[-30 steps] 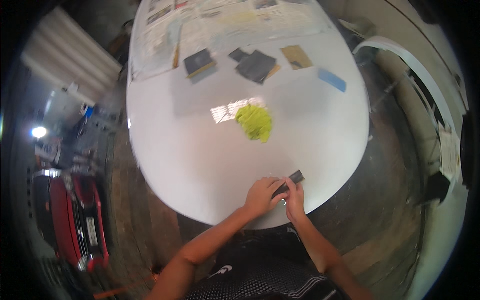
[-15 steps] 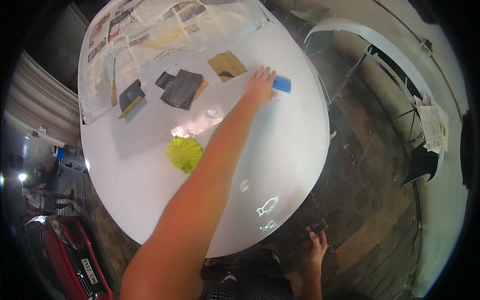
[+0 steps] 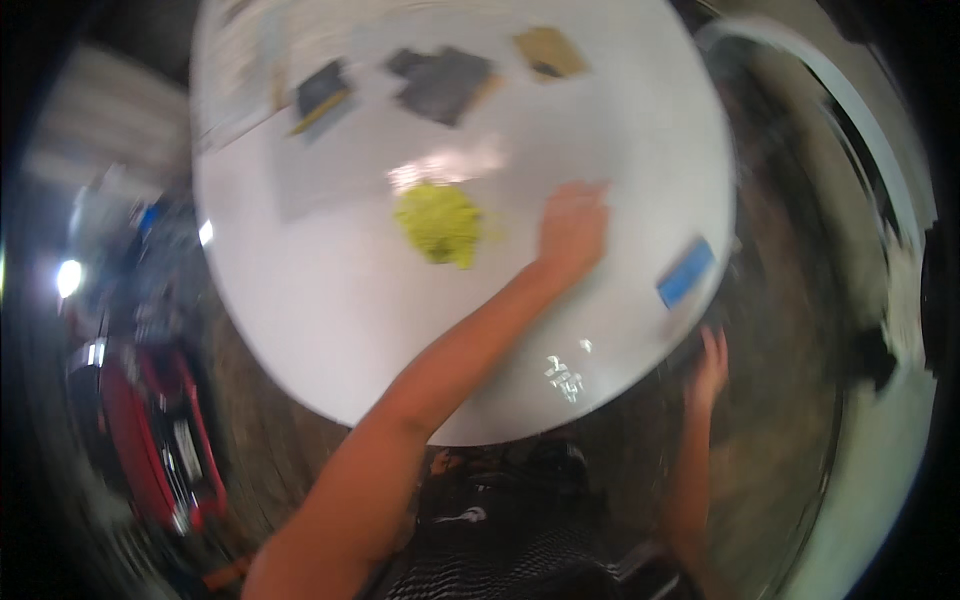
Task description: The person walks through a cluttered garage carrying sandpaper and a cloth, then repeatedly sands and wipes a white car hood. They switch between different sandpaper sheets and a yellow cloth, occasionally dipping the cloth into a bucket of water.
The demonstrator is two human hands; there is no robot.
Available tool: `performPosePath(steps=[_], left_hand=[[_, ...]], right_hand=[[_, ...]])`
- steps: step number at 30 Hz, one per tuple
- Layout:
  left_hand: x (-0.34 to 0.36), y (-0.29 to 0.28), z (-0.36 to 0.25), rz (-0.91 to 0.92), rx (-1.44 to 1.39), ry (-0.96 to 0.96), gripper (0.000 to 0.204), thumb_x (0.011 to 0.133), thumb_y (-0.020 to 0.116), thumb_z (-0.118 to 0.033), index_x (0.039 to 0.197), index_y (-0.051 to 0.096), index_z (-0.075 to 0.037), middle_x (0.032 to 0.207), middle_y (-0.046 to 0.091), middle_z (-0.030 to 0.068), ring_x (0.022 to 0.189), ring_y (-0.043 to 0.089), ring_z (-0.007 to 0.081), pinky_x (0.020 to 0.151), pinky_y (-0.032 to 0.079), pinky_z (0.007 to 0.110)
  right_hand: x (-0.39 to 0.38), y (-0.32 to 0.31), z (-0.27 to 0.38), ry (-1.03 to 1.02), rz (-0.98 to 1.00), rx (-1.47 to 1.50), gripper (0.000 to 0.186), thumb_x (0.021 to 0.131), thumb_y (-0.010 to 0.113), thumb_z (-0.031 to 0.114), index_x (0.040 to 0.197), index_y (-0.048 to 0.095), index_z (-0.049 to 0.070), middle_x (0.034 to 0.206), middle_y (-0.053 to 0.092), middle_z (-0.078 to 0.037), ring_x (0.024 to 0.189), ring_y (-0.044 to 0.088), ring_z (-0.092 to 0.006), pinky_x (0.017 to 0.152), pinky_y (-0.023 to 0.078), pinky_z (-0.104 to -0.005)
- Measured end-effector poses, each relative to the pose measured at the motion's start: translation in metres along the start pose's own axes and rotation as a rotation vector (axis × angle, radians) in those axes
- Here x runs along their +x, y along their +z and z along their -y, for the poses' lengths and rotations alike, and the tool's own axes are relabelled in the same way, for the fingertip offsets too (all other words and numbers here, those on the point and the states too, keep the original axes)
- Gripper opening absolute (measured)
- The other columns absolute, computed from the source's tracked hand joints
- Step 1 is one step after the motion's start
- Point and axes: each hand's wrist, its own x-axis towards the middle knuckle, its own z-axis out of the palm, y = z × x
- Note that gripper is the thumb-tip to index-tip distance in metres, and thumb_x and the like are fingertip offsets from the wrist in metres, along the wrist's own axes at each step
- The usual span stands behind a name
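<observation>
My left hand, blurred, reaches over the white rounded panel with fingers stretched out and apparently nothing held, between a crumpled lime-green cloth and a blue rectangular block near the right edge. My right hand is just off that edge, below the block, fingers raised and smeared; whether it holds anything dark is unclear. Grey sandpaper pieces, a folded grey-and-yellow piece and a tan piece lie farther up the panel.
Newspaper masking covers the panel's far part. A red car stands at the left, near a bright lamp. On the right, a white curved body part on a stand is by the wall, above a dark floor.
The blue block has shifted from the far right toward me along the edge. My left hand has left it and drawn back; both hands had earlier held a dark strip together.
</observation>
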Motion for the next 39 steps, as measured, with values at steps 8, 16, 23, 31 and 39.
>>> performPosePath(steps=[8, 16, 23, 31, 39], left_hand=[[-0.127, -0.022, -0.044, 0.258, -0.349, -0.191, 0.041, 0.093, 0.068, -0.018, 0.132, 0.059, -0.005, 0.118, 0.061, 0.0182, 0.112, 0.058, 0.0387, 0.088, 0.052, 0.046], [-0.049, 0.113, -0.124, 0.453, 0.022, 0.026, 0.065, 0.089, 0.072, -0.02, 0.142, 0.048, 0.01, 0.121, 0.056, 0.0183, 0.107, 0.06, 0.0326, 0.084, 0.056, 0.041], [-0.068, 0.186, -0.128, 0.227, 0.278, 0.025, 0.078, 0.081, 0.077, -0.02, 0.142, 0.043, 0.014, 0.12, 0.055, 0.0195, 0.104, 0.059, 0.0344, 0.087, 0.053, 0.044], [-0.099, 0.06, -0.086, 0.35, -0.494, -0.324, 0.056, 0.08, 0.065, -0.006, 0.134, 0.052, 0.002, 0.122, 0.059, 0.0272, 0.116, 0.058, 0.0458, 0.102, 0.047, 0.051], [-0.188, -0.252, 0.117, -0.382, 0.029, -0.326, 0.029, 0.094, 0.072, -0.019, 0.114, 0.061, -0.001, 0.106, 0.056, 0.0144, 0.097, 0.057, 0.0296, 0.083, 0.049, 0.038]], right_hand=[[0.067, 0.056, -0.004, -0.085, -0.07, 0.179, 0.067, 0.093, 0.073, 0.026, 0.145, 0.05, -0.01, 0.129, 0.066, -0.013, 0.117, 0.061, -0.0185, 0.103, 0.045, -0.0303], [0.054, 0.04, -0.003, 0.079, 0.053, 0.329, 0.057, 0.091, 0.073, 0.033, 0.134, 0.061, -0.004, 0.116, 0.067, -0.006, 0.102, 0.064, -0.0163, 0.087, 0.05, -0.0286], [0.06, 0.034, 0.007, 0.266, 0.194, 0.433, 0.051, 0.095, 0.069, 0.039, 0.121, 0.065, -0.004, 0.109, 0.071, -0.011, 0.097, 0.068, -0.0212, 0.089, 0.054, -0.035], [-0.031, 0.063, 0.049, 0.251, 0.505, 0.529, 0.06, 0.103, 0.054, 0.041, 0.144, 0.049, -0.003, 0.133, 0.064, -0.018, 0.126, 0.061, -0.028, 0.103, 0.052, -0.0463], [-0.109, 0.087, 0.011, 0.208, 0.568, 0.23, 0.046, 0.104, 0.061, 0.029, 0.138, 0.057, -0.001, 0.127, 0.067, -0.009, 0.11, 0.063, -0.016, 0.093, 0.051, -0.0328]])
